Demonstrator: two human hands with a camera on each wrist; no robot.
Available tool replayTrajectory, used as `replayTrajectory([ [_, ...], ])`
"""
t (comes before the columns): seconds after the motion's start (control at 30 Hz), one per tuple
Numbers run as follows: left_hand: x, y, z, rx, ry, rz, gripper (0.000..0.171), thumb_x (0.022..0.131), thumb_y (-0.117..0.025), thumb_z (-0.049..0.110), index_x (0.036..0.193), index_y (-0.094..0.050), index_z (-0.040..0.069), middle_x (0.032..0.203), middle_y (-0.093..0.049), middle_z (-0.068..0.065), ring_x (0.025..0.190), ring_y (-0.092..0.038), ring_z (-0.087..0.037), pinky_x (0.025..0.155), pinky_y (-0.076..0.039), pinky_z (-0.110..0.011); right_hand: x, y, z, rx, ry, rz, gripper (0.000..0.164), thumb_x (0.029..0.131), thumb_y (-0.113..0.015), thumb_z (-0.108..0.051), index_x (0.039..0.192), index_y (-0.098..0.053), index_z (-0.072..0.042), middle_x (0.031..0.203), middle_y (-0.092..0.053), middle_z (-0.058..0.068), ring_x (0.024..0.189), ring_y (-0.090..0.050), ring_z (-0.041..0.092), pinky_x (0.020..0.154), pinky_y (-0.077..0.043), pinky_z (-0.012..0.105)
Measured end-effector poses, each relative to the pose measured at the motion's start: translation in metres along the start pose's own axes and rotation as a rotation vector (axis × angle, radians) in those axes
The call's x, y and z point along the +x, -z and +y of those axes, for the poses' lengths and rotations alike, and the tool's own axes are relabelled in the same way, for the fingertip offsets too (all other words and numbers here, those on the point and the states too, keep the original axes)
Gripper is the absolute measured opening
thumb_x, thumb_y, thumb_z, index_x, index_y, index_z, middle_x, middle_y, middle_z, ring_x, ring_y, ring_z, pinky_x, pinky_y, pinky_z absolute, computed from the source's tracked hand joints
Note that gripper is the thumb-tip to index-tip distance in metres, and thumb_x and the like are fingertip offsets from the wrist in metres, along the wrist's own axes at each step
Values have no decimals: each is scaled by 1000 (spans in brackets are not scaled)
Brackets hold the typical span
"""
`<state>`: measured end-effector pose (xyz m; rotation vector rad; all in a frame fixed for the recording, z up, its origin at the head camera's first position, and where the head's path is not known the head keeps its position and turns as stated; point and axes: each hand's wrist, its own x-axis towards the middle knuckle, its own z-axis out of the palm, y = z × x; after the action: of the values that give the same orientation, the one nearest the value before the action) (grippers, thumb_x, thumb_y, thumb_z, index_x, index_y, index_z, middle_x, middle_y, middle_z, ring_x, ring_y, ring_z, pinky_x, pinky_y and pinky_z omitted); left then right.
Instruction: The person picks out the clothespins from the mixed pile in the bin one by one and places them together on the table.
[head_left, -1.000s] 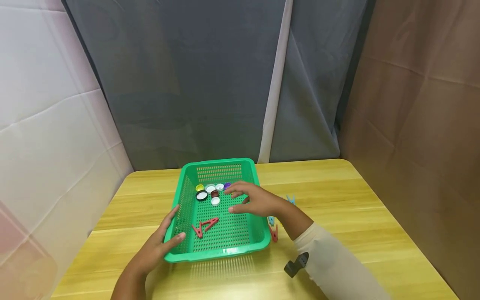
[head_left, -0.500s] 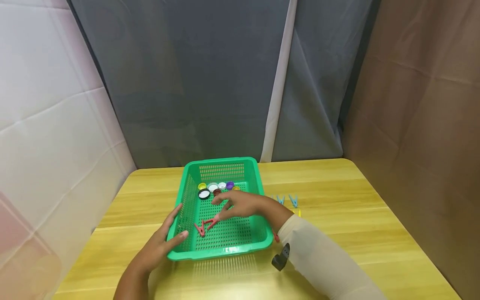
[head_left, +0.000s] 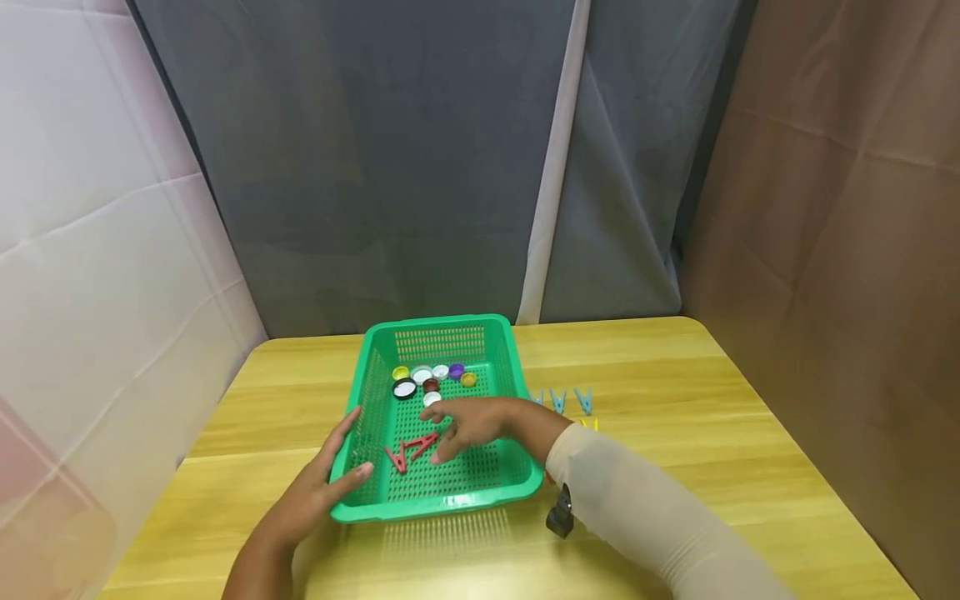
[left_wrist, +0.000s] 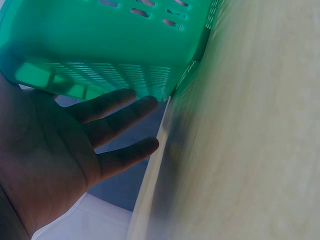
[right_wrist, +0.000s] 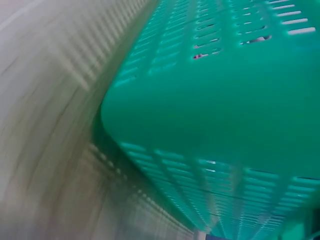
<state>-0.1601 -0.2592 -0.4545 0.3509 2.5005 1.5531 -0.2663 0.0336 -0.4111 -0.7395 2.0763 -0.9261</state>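
My left hand (head_left: 307,496) rests at the near left corner of a green plastic basket (head_left: 450,503), its thumb over the rim. In the left wrist view its fingers (left_wrist: 122,120) stretch nearly straight along the basket's outer side. My right hand (head_left: 472,423) hovers over the basket floor, fingers loosely bent and nothing showing between them. Just left of its thumb lie two red clothespins (head_left: 397,460). Behind them sit several bottle caps, among them a black-and-white cap (head_left: 403,389), a purple cap (head_left: 457,372) and a gold cap (head_left: 468,380). The right wrist view shows only the basket's outside.
On the wooden table (head_left: 675,392), right of the basket, lie several blue clothespins (head_left: 584,402) and a yellow clothespin (head_left: 589,425). The right sleeve (head_left: 637,483) partly covers that side. A grey curtain (head_left: 360,167) hangs behind the table.
My right hand has moved from beside the caps toward the front left of the basket, by the red clothespins. The gold cap has come into sight. My left hand stays at the rim.
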Motion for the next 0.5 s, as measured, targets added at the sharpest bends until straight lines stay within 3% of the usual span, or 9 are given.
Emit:
replayTrajectory([
  [0.1,0,0,0,-3,0,-1,86,111,-58,25,178,-3,25,180,-4,-32,157,-26,-66,113,-40,-79,0,-1,-1,10,-10,-15,89,98,-85,-22,171,-34,-13,177,-34,17,138,-68,30,106,-57,37],
  [0.2,0,-1,-1,-3,0,1,86,111,-58,25,178,-4,24,180,-5,-33,156,-30,-66,112,-42,-77,1,-3,-1,36,-24,-63,96,97,-85,-18,173,-28,-14,181,-26,16,145,-63,32,109,-57,39],
  [0.33,0,-1,-1,1,4,9,85,111,-58,25,178,-5,24,180,-8,-33,152,-38,-64,109,-46,-72,2,-4,-3,47,-53,-132,103,96,-86,-16,176,-20,-17,180,-30,14,152,-56,31,114,-55,41],
  [0.5,0,-1,0,16,-10,11,85,111,-58,25,178,-5,24,179,-8,-34,152,-37,-65,110,-46,-74,2,-5,-4,76,-73,-157,106,95,-86,-11,176,-18,-17,180,-31,13,157,-50,31,115,-54,41],
])
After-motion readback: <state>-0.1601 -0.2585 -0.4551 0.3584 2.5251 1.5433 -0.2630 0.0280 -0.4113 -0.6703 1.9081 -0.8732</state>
